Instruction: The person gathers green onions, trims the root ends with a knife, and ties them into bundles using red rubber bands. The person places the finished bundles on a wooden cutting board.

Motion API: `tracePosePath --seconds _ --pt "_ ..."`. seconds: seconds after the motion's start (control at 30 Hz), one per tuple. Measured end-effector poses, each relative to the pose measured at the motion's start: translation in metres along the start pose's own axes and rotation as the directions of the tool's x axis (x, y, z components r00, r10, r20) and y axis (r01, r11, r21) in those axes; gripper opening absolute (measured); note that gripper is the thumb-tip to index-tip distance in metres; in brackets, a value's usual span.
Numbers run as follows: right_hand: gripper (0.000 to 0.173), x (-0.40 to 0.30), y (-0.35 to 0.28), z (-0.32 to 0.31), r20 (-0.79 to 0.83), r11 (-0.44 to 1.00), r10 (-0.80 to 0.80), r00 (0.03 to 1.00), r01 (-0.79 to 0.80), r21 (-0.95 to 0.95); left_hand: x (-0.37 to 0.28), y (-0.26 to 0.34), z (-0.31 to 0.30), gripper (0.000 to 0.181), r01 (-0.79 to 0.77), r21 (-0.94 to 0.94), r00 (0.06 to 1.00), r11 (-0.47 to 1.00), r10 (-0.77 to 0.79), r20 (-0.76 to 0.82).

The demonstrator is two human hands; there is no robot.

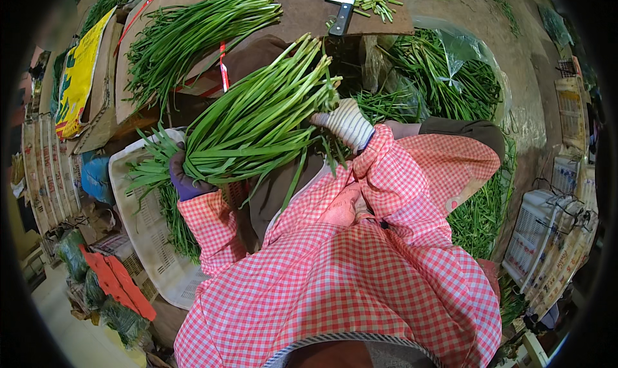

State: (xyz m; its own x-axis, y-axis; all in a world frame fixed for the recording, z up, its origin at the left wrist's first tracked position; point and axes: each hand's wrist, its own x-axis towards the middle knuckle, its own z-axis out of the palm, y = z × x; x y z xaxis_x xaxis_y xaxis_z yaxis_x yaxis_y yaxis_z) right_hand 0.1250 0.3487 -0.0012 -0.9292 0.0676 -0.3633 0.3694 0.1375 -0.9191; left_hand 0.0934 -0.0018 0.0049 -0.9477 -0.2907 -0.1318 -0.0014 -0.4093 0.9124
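A large bunch of garlic chives hangs above my lap, its pale cut ends pointing up and to the right. My left hand, in a dark purple glove, grips the leafy end. At the stem end, my right hand in a striped white glove holds the bunch; its fingertips are partly hidden by leaves. Some loose blades dangle below that hand. Beyond, another bunch of chives lies on a brown board. A cleaver rests there, its dark handle towards me, next to trimmed stem pieces.
To my left stands a white plastic crate with chives in it. Clear plastic bags of chives lie to the right, and more greens lie beside my right leg. A yellow printed sack drapes over cardboard; stacked crates stand far right.
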Motion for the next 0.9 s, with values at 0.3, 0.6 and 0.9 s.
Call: tracePosePath --seconds 0.3,0.6,0.9 --pt "0.025 0.011 -0.011 -0.016 0.02 0.972 -0.173 0.985 0.174 -0.16 -0.005 0.009 0.032 0.027 0.289 -0.307 0.942 0.907 -0.326 -0.076" --pt "0.018 0.008 0.007 -0.087 -0.279 0.98 -0.103 0.955 0.05 -0.194 -0.001 0.011 0.018 0.034 0.328 -0.313 0.944 0.891 -0.322 0.073" --pt "0.025 -0.056 0.002 -0.134 -0.19 0.989 -0.049 0.98 0.022 -0.144 -0.007 0.004 0.01 0.035 0.35 -0.268 0.927 0.898 -0.373 -0.041"
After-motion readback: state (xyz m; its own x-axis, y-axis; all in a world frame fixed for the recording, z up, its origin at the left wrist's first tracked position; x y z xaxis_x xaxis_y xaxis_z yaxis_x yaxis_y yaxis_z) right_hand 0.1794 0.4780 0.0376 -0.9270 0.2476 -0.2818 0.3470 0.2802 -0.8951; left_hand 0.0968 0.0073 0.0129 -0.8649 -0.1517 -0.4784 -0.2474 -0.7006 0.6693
